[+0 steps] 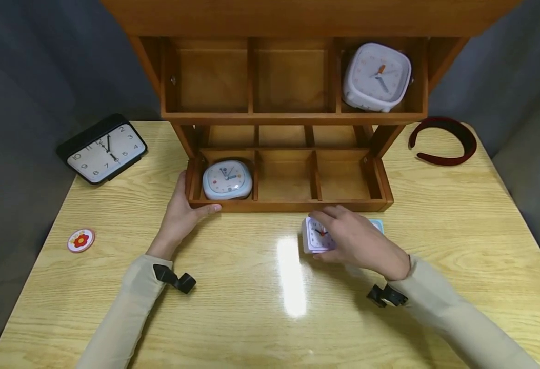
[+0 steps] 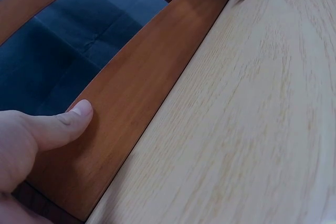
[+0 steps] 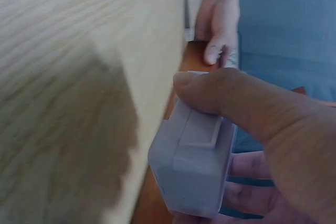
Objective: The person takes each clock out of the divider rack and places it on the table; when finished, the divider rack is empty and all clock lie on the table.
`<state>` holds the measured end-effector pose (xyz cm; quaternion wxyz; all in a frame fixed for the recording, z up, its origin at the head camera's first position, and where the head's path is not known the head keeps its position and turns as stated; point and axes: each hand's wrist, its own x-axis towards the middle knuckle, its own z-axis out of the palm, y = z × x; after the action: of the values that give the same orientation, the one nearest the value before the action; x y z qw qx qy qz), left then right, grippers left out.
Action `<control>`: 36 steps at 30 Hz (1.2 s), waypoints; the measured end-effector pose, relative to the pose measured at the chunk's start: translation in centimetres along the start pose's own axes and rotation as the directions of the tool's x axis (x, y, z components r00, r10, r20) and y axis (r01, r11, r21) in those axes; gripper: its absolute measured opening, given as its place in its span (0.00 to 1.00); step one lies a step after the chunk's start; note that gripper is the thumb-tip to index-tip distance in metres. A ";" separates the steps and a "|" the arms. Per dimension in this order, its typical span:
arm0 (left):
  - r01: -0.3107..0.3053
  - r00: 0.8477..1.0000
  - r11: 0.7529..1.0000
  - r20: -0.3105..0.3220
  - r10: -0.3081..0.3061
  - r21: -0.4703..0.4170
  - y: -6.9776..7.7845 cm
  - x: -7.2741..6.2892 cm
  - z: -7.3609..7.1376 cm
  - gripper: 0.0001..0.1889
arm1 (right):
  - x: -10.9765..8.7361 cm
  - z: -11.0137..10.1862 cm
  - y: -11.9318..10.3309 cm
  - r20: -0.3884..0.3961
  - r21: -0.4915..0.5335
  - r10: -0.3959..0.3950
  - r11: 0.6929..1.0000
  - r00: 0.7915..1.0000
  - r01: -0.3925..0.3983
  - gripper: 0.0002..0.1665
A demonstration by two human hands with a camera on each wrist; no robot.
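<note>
A small lavender square alarm clock point(image 1: 315, 237) is in my right hand point(image 1: 359, 237), held between thumb and fingers just in front of the wooden shelf unit point(image 1: 288, 206). In the right wrist view the clock's pale casing point(image 3: 191, 166) shows, the thumb point(image 3: 205, 90) on one edge. My left hand point(image 1: 177, 220) grips the lower tray's front left corner, thumb on the front board point(image 2: 142, 72) and fingers along the side. A light blue oval alarm clock point(image 1: 227, 180) sits in that tray's left compartment. Partly hidden behind my right hand is a light blue object point(image 1: 377, 225).
A white alarm clock point(image 1: 378, 77) stands in the upper tray's right compartment. On the table, a black-framed clock point(image 1: 105, 151) and a round flower badge point(image 1: 81, 240) lie at left, a dark red headband point(image 1: 468, 146) at the back right.
</note>
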<state>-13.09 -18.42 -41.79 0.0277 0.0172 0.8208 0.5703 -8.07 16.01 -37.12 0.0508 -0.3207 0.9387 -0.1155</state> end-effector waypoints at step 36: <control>-0.056 0.998 0.997 -0.030 0.058 0.048 -2.3 0.4 0.1 0.56 | 0.5 2.1 0.3 -0.125 -0.129 -0.114 0.987 0.986 0.098 0.51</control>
<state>-13.45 -19.12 -43.94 -0.0019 0.0322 0.8335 0.5515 -8.32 15.54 -39.22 -0.0371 -0.3647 0.9268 -0.0814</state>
